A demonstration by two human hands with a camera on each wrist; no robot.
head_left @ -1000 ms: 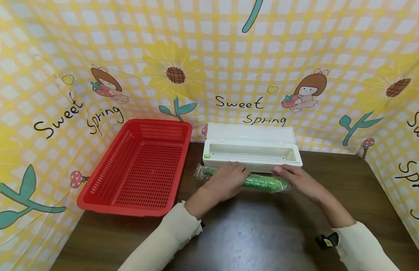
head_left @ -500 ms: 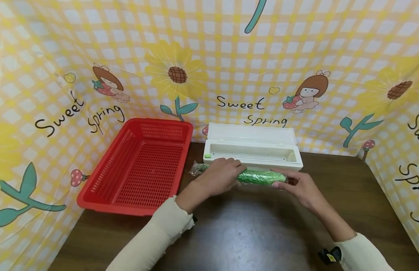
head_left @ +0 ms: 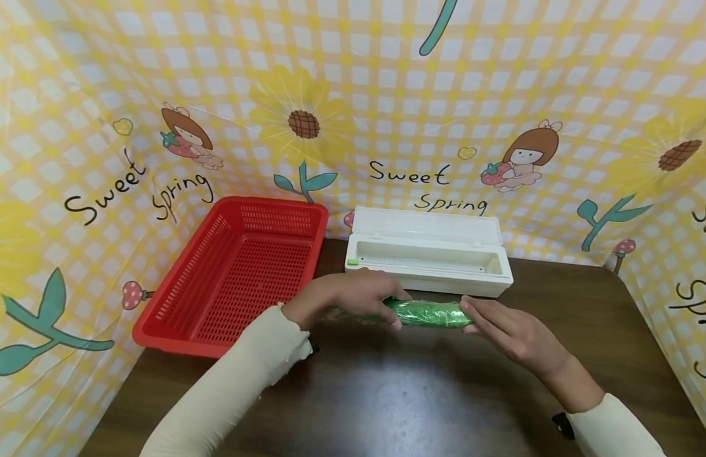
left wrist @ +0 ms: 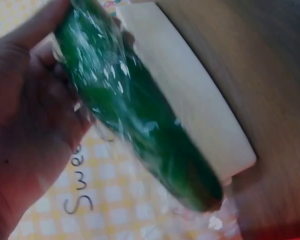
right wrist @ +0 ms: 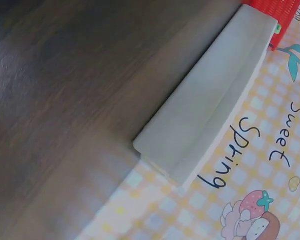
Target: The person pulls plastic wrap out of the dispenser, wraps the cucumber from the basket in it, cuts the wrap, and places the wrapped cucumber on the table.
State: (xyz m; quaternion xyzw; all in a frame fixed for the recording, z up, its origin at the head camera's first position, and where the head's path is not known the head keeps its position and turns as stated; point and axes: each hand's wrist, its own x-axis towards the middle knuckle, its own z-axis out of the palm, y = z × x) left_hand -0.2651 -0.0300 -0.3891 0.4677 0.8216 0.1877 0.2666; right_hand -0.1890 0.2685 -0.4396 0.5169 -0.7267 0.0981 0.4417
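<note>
A green cucumber (head_left: pixel 430 313) in clear plastic film is held above the table, in front of the white box. My left hand (head_left: pixel 359 293) grips its left part, thumb on the near side; in the left wrist view this hand (left wrist: pixel 32 110) is around one end of the cucumber (left wrist: pixel 135 105). Loose crinkled film (left wrist: pixel 214 220) hangs past the other end. At the cucumber's right end, my right hand (head_left: pixel 519 333) holds the tip between fingers and thumb. The left part of the cucumber is hidden behind the left hand.
Behind the cucumber stands a long white box (head_left: pixel 433 276) with its lid (head_left: pixel 427 225) raised and a small green tab (head_left: pixel 352 261) on its rim. A red perforated basket (head_left: pixel 315 254) sits to the left. Patterned cloth (head_left: pixel 410 114) backs the dark wooden table (head_left: pixel 421 393).
Both hands have lifted the wrapped cucumber off the table and toward me. My right hand has turned, and its fingers have closed over the right end.
</note>
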